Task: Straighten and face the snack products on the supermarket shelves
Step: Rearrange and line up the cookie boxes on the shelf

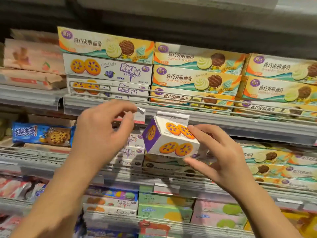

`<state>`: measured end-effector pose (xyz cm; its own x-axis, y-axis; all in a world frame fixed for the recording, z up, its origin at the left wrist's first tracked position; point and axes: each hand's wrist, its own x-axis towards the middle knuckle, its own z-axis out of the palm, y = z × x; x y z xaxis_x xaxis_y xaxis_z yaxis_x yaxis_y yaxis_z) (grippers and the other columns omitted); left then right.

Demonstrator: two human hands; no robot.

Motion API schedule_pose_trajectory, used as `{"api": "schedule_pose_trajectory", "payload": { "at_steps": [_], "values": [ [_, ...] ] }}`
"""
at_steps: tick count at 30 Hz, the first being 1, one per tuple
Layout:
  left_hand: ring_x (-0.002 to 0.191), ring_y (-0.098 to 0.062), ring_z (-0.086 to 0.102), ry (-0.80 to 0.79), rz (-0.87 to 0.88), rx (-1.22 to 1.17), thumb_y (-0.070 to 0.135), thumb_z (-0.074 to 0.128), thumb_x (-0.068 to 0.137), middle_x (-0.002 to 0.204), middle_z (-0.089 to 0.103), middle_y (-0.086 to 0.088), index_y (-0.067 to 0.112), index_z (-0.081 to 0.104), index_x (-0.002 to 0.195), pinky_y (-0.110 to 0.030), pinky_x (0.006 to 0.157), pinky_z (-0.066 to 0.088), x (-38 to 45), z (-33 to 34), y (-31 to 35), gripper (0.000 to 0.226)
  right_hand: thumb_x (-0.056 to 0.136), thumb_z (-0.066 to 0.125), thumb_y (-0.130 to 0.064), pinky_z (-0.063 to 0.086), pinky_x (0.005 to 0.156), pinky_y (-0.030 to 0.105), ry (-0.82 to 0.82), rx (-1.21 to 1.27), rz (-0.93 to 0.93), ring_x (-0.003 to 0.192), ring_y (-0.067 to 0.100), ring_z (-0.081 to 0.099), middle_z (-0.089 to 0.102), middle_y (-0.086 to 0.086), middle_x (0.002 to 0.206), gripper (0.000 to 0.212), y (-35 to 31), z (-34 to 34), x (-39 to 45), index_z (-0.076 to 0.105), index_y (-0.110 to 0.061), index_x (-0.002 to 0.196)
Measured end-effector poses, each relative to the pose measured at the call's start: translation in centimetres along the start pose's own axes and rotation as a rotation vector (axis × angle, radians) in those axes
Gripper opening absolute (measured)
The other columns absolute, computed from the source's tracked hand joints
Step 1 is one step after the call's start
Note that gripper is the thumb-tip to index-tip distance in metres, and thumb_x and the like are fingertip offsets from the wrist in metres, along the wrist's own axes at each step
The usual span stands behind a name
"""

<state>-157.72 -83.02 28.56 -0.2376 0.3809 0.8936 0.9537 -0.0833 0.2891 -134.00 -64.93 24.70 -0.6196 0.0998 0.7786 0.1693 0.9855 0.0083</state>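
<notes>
**Stray box held off the shelf, ready to go back**

The right hand (pixel 221 157) grips a white box (pixel 171 140) by its far end, fingers above and thumb beneath, purple end turned toward the camera; held so, it hangs free in front of the shelf edge (pixel 240 124), touching no other stock, probably so it can be turned long side out before it goes in. The left hand (pixel 101 134) holds nothing; its fingers are loosely curled, half open, near a price tag (pixel 141 114), likely to steady the box or clear a slot. Matching blueberry boxes (pixel 108 69) lie stacked flat on the upper shelf with a yellow box (pixel 106 43) on top; that stack looks like the box's home. Behind a wire rail (pixel 188 98) the yellow stacks (pixel 197 74) already face forward.
</notes>
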Motion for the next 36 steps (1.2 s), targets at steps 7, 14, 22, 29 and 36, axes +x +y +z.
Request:
{"api": "schedule_pose_trajectory", "payload": {
  "at_steps": [7, 14, 22, 29, 36],
  "values": [
    [0.124, -0.029, 0.056, -0.062, 0.346, 0.340, 0.034, 0.056, 0.089, 0.134, 0.064, -0.007, 0.014, 0.064, 0.131, -0.043, 0.107, 0.043, 12.0, -2.0, -1.5, 0.047, 0.082, 0.068, -0.061, 0.039, 0.091, 0.001, 0.093, 0.028, 0.091, 0.116, -0.005, 0.056, 0.058, -0.013, 0.130, 0.066, 0.2, -3.6, 3.1, 0.061, -0.027, 0.138],
    [0.140, -0.033, 0.042, -0.391, 0.295, 0.701, 0.069, 0.053, 0.084, 0.156, 0.044, -0.008, 0.024, 0.038, 0.153, -0.052, 0.108, 0.043, 17.9, -3.3, -5.1, 0.084, 0.081, 0.065, -0.065, 0.053, 0.085, 0.026, 0.108, -0.083, 0.144, 0.109, 0.007, 0.061, 0.061, -0.012, 0.124, 0.069, -1.1, -5.7, 5.2, 0.062, -0.027, 0.137],
    [0.126, -0.027, 0.055, -0.311, 0.375, 0.639, 0.068, 0.063, 0.084, 0.140, 0.059, -0.002, 0.027, 0.043, 0.146, -0.046, 0.099, 0.046, 18.3, -3.7, -7.2, 0.077, 0.082, 0.064, -0.065, 0.052, 0.076, 0.020, 0.097, -0.197, 0.215, 0.105, 0.007, 0.060, 0.060, -0.011, 0.123, 0.071, -3.6, -4.4, 5.2, 0.061, -0.022, 0.138],
    [0.110, -0.026, 0.063, -0.218, 0.530, 0.593, 0.071, 0.057, 0.084, 0.120, 0.069, 0.001, 0.027, 0.054, 0.134, -0.041, 0.085, 0.048, 18.8, -4.3, -8.5, 0.067, 0.083, 0.060, -0.065, 0.052, 0.075, 0.026, 0.103, -0.291, 0.244, 0.103, 0.011, 0.060, 0.061, -0.005, 0.123, 0.073, -5.5, -4.8, 6.8, 0.059, -0.019, 0.140],
    [0.079, -0.034, 0.067, -0.052, 0.557, 0.636, 0.062, 0.053, 0.084, 0.092, 0.072, -0.005, 0.015, 0.061, 0.116, -0.038, 0.058, 0.048, 17.2, -8.6, -7.8, 0.057, 0.083, 0.062, -0.061, 0.057, 0.066, 0.029, 0.120, -0.320, 0.206, 0.102, 0.015, 0.060, 0.063, 0.002, 0.123, 0.073, -5.9, -5.0, 9.2, 0.059, -0.015, 0.139]
  ]
}}
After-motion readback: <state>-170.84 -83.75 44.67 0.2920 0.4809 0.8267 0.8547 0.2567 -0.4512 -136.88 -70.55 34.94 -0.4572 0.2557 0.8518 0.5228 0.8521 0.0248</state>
